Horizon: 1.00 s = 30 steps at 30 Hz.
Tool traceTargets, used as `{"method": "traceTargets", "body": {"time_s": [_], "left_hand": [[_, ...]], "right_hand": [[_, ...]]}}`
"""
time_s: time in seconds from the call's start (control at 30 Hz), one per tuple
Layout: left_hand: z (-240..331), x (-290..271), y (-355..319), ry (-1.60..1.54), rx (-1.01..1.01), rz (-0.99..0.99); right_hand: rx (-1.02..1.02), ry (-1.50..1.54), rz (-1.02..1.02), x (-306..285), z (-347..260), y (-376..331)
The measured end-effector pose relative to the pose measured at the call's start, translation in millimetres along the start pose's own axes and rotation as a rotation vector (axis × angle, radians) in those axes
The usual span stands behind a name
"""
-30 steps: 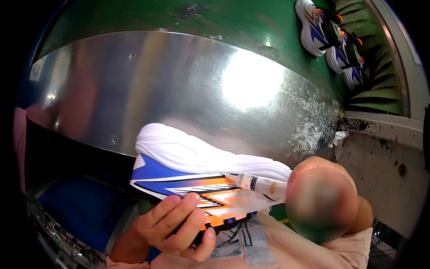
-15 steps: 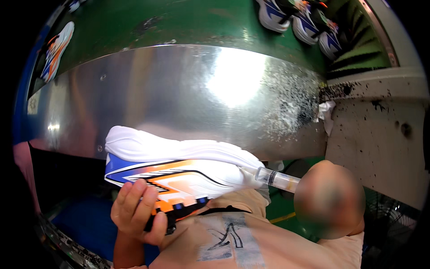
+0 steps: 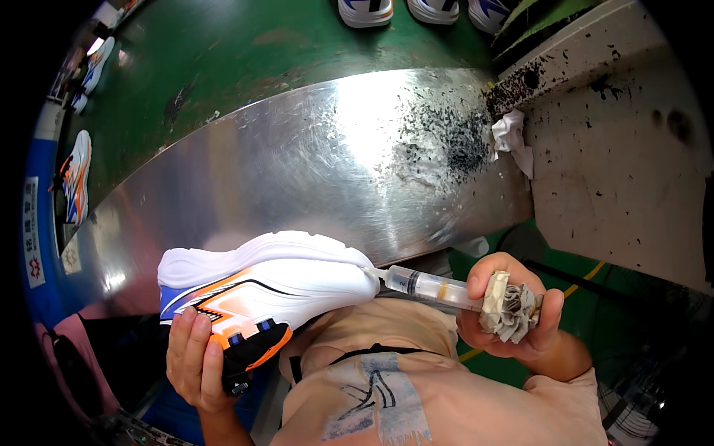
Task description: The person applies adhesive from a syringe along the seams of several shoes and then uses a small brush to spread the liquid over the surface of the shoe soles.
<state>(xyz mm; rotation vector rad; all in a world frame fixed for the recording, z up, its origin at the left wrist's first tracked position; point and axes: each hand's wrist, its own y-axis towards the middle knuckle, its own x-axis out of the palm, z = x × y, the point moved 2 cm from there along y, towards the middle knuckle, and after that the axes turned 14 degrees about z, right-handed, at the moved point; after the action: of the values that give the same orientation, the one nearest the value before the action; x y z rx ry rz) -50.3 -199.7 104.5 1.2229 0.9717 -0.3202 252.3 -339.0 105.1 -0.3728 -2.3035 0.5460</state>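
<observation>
Lower L of frame: L hand (image 3: 197,363) grips shoe (image 3: 297,290), sole (image 3: 294,247) facing up. Lower R: R hand (image 3: 526,347) closed round syringe (image 3: 428,285) + wad (image 3: 512,311), tip (image 3: 381,274) at toe seam. I judge step = seam work w/ syringe; next prob. needs steady shoe, tip guided along seam.

Scuffed green surface (image 3: 253,59) beyond a shiny metal plate (image 3: 245,178); crumpled white paper (image 3: 510,136) beside a black-speckled greyish panel (image 3: 617,171)
</observation>
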Motion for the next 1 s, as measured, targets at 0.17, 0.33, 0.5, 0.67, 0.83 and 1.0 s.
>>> {"method": "traceTargets", "body": {"time_s": [0.17, 0.33, 0.5, 0.67, 0.83, 1.0], "left_hand": [[-1, 2, 18, -0.031, -0.024, -0.037], [-3, 6, 35, -0.047, -0.044, -0.064], [-7, 15, 54, -0.052, -0.08, -0.079], [-23, 25, 75, -0.172, -0.143, -0.171], [-51, 47, 114, -0.384, -0.371, -0.412], [-68, 58, 140, -0.456, -0.58, -0.539]], "right_hand": [[0.006, -0.107, 0.034, -1, -2, -1], [-0.05, -0.116, 0.017, 6, -1, 1], [-0.228, -0.189, -0.06, 3, 10, 4], [-0.318, -0.249, -0.091, -1, 21, 12], [-0.445, -0.26, -0.051, -3, 31, 27], [-0.546, -0.343, -0.169, -1, 29, 29]]}}
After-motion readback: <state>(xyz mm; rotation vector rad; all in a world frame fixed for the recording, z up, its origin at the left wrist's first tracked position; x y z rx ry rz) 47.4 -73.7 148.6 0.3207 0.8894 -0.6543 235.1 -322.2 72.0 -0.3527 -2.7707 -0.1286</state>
